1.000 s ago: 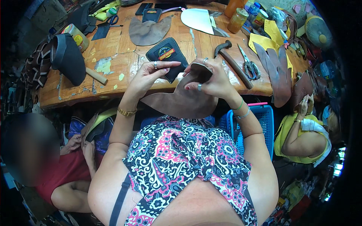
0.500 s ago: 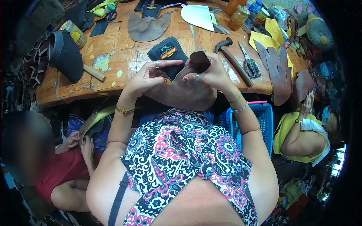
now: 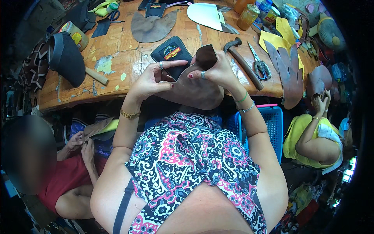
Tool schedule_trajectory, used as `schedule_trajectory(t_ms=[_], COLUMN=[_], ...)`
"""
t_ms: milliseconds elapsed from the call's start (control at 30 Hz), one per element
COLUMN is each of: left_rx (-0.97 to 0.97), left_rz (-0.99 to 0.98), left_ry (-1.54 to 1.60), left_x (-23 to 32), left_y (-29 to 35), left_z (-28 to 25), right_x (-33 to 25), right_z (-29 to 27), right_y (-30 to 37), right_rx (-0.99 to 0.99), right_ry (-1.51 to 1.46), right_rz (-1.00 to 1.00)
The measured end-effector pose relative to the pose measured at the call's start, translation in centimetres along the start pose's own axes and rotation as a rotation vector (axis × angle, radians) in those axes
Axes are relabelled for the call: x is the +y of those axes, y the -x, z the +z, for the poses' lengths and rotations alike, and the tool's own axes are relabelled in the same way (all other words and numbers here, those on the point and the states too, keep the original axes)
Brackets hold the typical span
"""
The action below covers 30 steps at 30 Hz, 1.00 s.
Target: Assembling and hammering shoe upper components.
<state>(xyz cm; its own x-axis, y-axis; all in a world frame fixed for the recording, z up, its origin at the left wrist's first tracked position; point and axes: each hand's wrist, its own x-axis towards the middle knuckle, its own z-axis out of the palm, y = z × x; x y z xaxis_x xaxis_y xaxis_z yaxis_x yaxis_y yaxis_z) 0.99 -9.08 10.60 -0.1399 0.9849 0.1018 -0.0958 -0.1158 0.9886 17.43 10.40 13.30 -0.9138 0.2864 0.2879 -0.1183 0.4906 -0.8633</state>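
Observation:
A large brown leather piece [image 3: 194, 96] hangs over the table's near edge in front of me, its upper part folded up between my hands. My right hand [image 3: 220, 72] grips the raised fold, thumb on the near side and fingers behind it. With thumb and curled fingers, my left hand [image 3: 150, 80] holds the leather's left edge, its index finger stretched toward the right hand. The fingertips behind the leather are hidden. Just beyond my left hand lies a black stitched patch [image 3: 171, 48] with a red and yellow emblem, partly covered by my fingers.
Right of my hands lie a hammer [image 3: 245, 66], scissors [image 3: 260, 64] and brown leather strips [image 3: 290, 74]. A black visor [image 3: 68, 58] and a wooden handle [image 3: 96, 76] are at left. A blue basket [image 3: 269, 121] stands below the table. Co-workers sit on both sides, handling leather.
My hands and the leather have shifted only slightly; the raised fold has tilted a little left. The right-hand co-worker's leather and hands have moved.

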Motion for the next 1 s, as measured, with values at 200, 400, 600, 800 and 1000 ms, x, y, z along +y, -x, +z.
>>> schedule_trajectory(t_ms=[200,400,600,800,1000], left_rx=[0.015,0.045,0.101,0.115,0.141], left_rz=[0.033,0.026,0.073,0.099,0.113], left_ry=[0.01,-0.018,-0.004,0.018,0.035], left_x=[-0.4,0.2,-0.7,-0.9,-1.3], left_y=[-0.3,-0.2,-0.3,-0.3,-0.4], left_z=[-0.1,0.3,0.4,0.8,1.3], right_x=[0.8,0.8,0.6,0.7,0.6], right_z=[0.0,-0.1,-0.1,-0.1,0.1], right_y=[-0.1,-0.1,0.0,0.0,0.3], right_rx=[0.007,0.013,0.01,0.026,0.044], right_ry=[-0.022,-0.015,-0.047,-0.036,-0.093], right_rz=[-0.014,-0.038,-0.031,-0.066,-0.045])
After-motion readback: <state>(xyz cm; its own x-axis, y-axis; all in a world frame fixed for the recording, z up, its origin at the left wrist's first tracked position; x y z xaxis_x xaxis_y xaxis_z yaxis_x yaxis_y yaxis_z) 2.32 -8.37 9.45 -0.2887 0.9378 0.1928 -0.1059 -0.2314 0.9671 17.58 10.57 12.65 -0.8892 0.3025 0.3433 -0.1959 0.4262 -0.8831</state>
